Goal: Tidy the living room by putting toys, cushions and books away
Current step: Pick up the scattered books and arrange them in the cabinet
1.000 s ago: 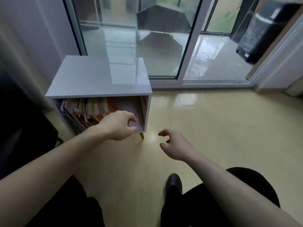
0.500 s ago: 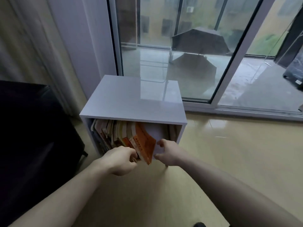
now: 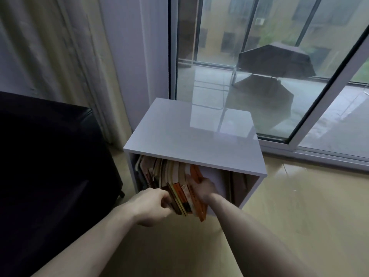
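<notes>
Half a second back my two hands were just reaching the front of the low white open-fronted cabinet (image 3: 191, 142); now both are on the leaning row of paperback books (image 3: 171, 182) inside it, and several volumes have slid forward so that their lower corners hang out past the cabinet's front edge. My left hand (image 3: 152, 206) is curled against the near ends of the books, fingers bent round their bottom corners, so I read it as grasping the bundle from its left side. My right hand (image 3: 203, 189) is blurred with motion; it lies against the outer face of the thin orange-covered book (image 3: 196, 194) at the right end of the row, but whether the fingers are flat or hooked round it I cannot tell. The books sit between my hands, half in and half out of the shelf, tilted toward my right, with bare shelf space beyond my right hand. I judge this to be squaring up the row: the stack is gathered but not yet pushed home, so the book part of the tidying is underway, not finished. The black leather sofa (image 3: 50, 156) sits well off to the left of my left hand.
</notes>
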`<act>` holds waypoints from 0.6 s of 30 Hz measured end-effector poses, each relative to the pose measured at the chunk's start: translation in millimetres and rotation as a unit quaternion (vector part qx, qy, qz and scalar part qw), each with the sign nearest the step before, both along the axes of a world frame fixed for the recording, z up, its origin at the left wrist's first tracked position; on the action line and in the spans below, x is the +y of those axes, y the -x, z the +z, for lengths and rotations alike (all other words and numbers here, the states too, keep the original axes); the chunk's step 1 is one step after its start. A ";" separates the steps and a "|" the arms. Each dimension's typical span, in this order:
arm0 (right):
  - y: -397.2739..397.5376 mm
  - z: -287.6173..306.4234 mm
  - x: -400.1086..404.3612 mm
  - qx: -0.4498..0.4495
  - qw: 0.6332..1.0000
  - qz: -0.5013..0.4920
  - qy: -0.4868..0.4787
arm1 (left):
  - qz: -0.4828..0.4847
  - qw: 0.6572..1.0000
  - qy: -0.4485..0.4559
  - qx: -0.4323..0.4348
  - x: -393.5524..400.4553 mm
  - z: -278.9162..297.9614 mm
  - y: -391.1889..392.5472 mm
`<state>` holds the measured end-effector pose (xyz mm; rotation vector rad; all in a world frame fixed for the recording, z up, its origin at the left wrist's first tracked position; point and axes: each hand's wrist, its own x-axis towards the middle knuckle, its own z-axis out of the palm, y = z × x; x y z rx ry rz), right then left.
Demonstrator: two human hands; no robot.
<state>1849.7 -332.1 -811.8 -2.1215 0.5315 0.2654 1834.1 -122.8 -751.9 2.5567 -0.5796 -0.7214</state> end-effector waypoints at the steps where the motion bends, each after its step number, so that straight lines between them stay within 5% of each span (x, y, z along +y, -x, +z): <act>1: -0.1 -4.3 -2.8 0.000 1.000 -0.003 0.008 | 0.002 1.000 0.002 0.001 0.2 -1.8 0.3; 18: 15.0 5.3 1.9 -0.064 0.996 0.047 0.052 | -0.005 1.000 -0.002 -0.001 -5.5 0.4 -0.2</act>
